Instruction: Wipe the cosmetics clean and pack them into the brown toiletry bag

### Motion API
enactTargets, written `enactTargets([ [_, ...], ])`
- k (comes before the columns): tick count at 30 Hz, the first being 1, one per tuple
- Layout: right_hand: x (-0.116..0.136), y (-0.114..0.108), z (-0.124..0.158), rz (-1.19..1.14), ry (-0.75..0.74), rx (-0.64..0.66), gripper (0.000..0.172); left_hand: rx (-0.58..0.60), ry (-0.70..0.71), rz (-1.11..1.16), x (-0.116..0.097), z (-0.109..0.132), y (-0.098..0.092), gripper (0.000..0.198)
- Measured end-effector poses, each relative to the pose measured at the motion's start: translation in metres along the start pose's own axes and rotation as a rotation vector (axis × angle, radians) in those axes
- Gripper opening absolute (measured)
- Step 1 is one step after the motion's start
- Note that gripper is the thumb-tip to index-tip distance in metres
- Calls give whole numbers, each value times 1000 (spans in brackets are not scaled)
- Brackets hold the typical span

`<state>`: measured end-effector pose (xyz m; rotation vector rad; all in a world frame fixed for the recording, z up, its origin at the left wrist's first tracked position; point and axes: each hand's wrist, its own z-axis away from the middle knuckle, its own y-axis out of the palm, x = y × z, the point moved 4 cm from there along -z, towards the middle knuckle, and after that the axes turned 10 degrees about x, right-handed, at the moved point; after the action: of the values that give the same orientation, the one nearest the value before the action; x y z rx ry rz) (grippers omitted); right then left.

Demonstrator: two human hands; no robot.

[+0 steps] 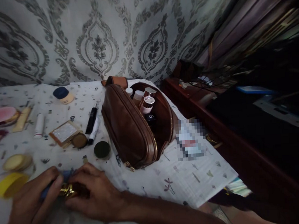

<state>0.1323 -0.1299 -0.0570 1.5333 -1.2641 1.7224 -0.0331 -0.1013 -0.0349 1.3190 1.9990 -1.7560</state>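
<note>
Both my hands meet at the near left of the table. My left hand point(31, 203) and my right hand point(96, 191) are closed together on a small shiny gold object point(67, 190) with a blue part point(67, 174) showing above it. What the object is stays unclear. Just beyond them stands an open brown leather cosmetics bag point(130, 126) holding several bottles point(145, 100).
Cosmetics lie scattered on the floral cloth point(181, 177): a black tube point(91, 119), a dark round jar point(102, 149), a square compact point(64, 132), a white tube point(39, 125), a pink dish point(1, 115), yellow lids point(10, 184). A dark wooden cabinet point(242, 143) stands at right. Patterned wall behind.
</note>
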Motion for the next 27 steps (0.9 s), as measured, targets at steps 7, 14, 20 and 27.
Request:
enactTargets([
  [7,-4,1,-7,-612,61,79,47,-161,-58,33,-27,-20,-8,19],
  [14,-3,-3,-14,-985,112,18,48,-464,-233,282,-29,-22,-20,32],
  [20,-3,0,-13,-932,77,39,46,-32,-1,90,-58,-36,5,28],
  [27,-3,1,-13,-859,36,85,46,-47,14,-27,-57,-35,17,32],
])
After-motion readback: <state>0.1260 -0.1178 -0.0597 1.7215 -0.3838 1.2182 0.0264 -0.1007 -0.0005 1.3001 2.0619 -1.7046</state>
